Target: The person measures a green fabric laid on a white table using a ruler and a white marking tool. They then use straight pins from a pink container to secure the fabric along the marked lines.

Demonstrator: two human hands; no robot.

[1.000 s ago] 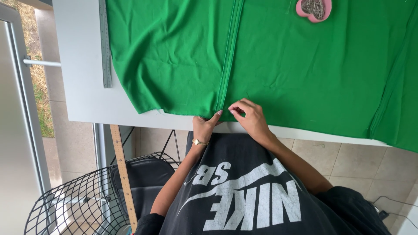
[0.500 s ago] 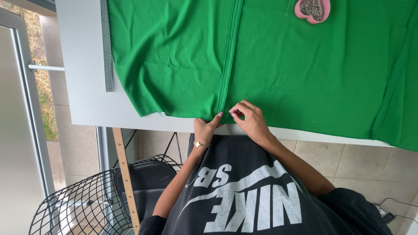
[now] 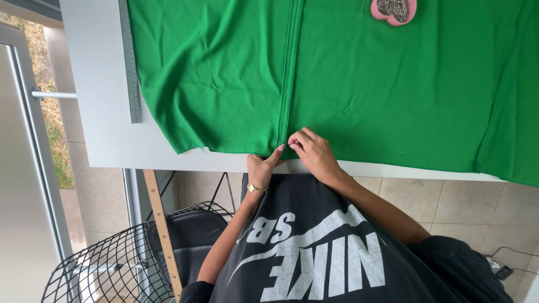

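A large green cloth (image 3: pixel 348 78) lies spread over a white table (image 3: pixel 106 140), with a folded seam (image 3: pixel 289 67) running away from me down its middle. My left hand (image 3: pixel 263 166) sits at the table's near edge, its fingers pinching the cloth's hem where the seam ends. My right hand (image 3: pixel 313 154) rests on the cloth just right of the seam, fingertips pinched on the fabric beside the left hand's fingers. A gold bracelet circles my left wrist.
A metal ruler (image 3: pixel 129 62) lies on the table left of the cloth. A pink heart-shaped pin holder (image 3: pixel 394 10) sits on the cloth at the far side. Below the table stand a black wire chair (image 3: pixel 112 264) and a wooden yardstick (image 3: pixel 161 230). Tiled floor lies under the table on the right.
Both hands stay pinched at the seam's near end. The fingers have shifted only slightly.
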